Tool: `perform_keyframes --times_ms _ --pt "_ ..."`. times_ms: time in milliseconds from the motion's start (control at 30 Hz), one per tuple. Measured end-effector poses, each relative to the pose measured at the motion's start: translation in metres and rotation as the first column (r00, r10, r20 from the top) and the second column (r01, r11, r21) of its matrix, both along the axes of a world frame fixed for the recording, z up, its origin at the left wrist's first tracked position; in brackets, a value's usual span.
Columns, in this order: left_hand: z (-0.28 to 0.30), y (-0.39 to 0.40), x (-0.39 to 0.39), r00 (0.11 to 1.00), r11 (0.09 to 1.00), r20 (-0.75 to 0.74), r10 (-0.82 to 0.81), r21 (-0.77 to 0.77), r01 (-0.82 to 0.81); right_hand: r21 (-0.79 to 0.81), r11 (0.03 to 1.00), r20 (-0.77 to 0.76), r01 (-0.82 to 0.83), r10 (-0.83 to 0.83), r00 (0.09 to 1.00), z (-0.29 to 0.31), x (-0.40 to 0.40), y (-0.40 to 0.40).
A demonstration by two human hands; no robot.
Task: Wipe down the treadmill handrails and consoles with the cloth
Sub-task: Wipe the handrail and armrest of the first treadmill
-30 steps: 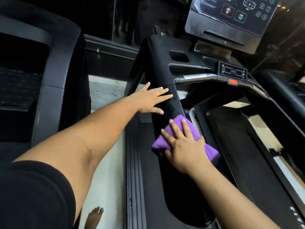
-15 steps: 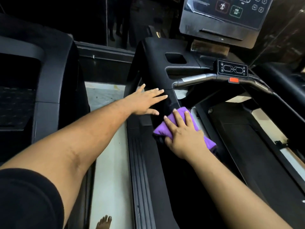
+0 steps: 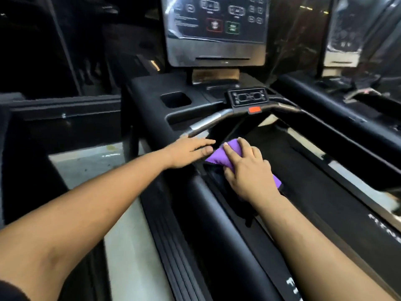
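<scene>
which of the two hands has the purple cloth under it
The right hand: it presses the purple cloth on the handrail; the left hand lies flat, bare.

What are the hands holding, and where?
The right hand presses the purple cloth from on top onto the left handrail. The left hand holds nothing.

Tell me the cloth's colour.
Purple; the cloth shows best in the head view, under the right hand.

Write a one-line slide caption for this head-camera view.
Right hand presses a purple cloth onto the treadmill's left handrail while the left hand rests flat beside it.
</scene>
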State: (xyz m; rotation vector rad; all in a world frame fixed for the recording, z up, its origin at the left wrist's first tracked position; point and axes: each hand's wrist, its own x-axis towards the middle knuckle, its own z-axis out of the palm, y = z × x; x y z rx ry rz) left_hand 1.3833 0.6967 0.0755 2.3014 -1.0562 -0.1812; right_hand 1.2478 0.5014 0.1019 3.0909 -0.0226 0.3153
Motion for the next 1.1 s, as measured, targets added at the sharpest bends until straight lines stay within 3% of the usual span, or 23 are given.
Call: perform_keyframes --times_ms 33,100,167,233,367,500,633,767,967,1100 --pt "0.004 -0.017 -0.001 0.986 0.993 -0.163 -0.033 -0.12 0.014 0.011 1.0 0.038 0.019 -0.02 0.999 0.0 0.001 -0.008" --pt "0.013 -0.056 -0.002 0.944 0.971 -0.316 -0.095 -0.24 0.017 0.035 0.998 0.111 0.051 -0.055 0.992 0.003 0.003 -0.028" --pt "0.023 -0.091 -0.005 0.935 0.946 -0.33 -0.129 -0.323 0.017 0.094 0.994 0.14 0.06 -0.073 0.988 0.009 0.003 -0.051" --pt "0.037 -0.125 -0.005 0.926 0.909 -0.329 -0.184 -0.416 0.033 0.271 0.96 0.166 0.072 -0.121 0.979 0.017 0.001 -0.079" --pt "0.063 -0.181 -0.006 0.855 0.87 -0.331 -0.399 -0.433 0.238 0.603 0.781 0.224 0.163 -0.362 0.905 0.024 -0.008 -0.137" --pt "0.07 -0.23 -0.005 0.77 0.802 -0.288 -0.569 -0.402 0.442 0.867 0.439 0.064 0.237 -0.568 0.82 0.021 -0.03 -0.167" --pt "0.062 -0.258 0.0 0.67 0.713 -0.264 -0.694 -0.379 0.589 0.916 0.31 0.083 0.253 -0.766 0.637 0.019 -0.057 -0.16" --pt "0.062 -0.272 -0.004 0.566 0.597 -0.198 -0.801 -0.346 0.724 0.897 0.241 0.09 0.37 -0.92 0.382 0.027 -0.087 -0.13" --pt "0.075 -0.26 -0.043 0.38 0.412 -0.159 -0.911 -0.37 0.833 0.916 0.192 0.166 0.352 -0.981 0.102 0.049 -0.124 -0.064" --pt "0.078 -0.242 -0.073 0.285 0.299 -0.094 -0.954 -0.369 0.88 0.869 0.21 0.256 0.448 -0.966 -0.045 0.061 -0.151 -0.026"
